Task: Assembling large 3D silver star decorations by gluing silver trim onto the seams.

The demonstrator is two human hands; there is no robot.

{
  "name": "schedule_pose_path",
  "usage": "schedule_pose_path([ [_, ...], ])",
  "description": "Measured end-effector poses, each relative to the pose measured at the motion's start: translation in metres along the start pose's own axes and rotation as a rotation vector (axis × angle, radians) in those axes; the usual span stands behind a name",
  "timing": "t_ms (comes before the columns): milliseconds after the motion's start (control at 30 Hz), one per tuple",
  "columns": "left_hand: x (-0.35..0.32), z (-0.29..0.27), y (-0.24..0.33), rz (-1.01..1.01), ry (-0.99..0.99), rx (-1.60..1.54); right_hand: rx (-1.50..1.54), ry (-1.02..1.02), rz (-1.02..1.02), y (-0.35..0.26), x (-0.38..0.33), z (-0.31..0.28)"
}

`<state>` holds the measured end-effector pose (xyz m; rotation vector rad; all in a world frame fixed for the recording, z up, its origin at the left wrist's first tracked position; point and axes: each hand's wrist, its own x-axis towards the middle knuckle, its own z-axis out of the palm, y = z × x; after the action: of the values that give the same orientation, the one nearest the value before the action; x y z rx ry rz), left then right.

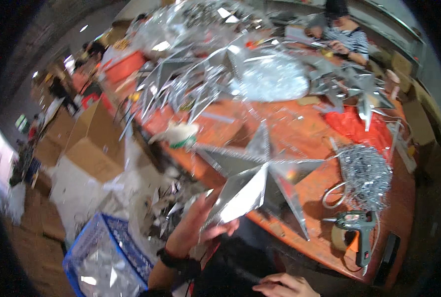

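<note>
At the near edge of the orange table, the left hand grips one point of a silver star. Below the star, the right hand is cut off; I cannot tell its state. Right of the star lies a glue gun, blurred.

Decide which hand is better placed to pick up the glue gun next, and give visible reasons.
Right, probably. The right hand is free, low near the table edge, on the glue gun's side. The left hand already grips a point of the silver star.

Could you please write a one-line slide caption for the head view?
Left hand holds a silver star over the orange table; right hand rests low, near a glue gun.
</note>
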<state>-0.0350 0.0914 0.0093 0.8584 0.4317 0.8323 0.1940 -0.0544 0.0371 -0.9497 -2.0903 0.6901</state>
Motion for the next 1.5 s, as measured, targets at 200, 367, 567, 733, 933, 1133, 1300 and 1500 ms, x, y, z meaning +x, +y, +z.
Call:
schedule_pose_path([
  [200,-0.016,-0.013,0.016,0.129,0.181,0.549,0.133,-0.019,0.087,0.005,0.0,0.011],
  [367,-0.012,-0.001,0.018,0.296,0.01,0.759,0.099,-0.002,0.124,0.012,-0.005,0.008],
  [567,-0.012,0.018,0.018,0.35,0.005,0.891,0.099,-0.004,0.155,0.011,-0.008,0.006],
  [733,-0.002,0.013,0.013,0.498,0.158,1.066,0.09,-0.012,0.162,0.014,-0.007,0.008],
  [933,-0.004,0.011,0.017,0.469,0.125,0.875,0.109,-0.028,0.173,0.016,-0.004,0.009],
  [1133,-0.004,0.002,0.025,0.281,0.11,0.628,0.113,-0.057,0.162,0.017,-0.003,0.012],
  [1300,-0.007,-0.007,0.032,0.301,0.03,0.85,0.12,-0.084,0.146,0.014,-0.001,0.014],
  [1500,-0.041,0.005,0.029,0.673,0.539,1.413,0.007,0.024,-0.026,-0.004,-0.021,-0.019],
])
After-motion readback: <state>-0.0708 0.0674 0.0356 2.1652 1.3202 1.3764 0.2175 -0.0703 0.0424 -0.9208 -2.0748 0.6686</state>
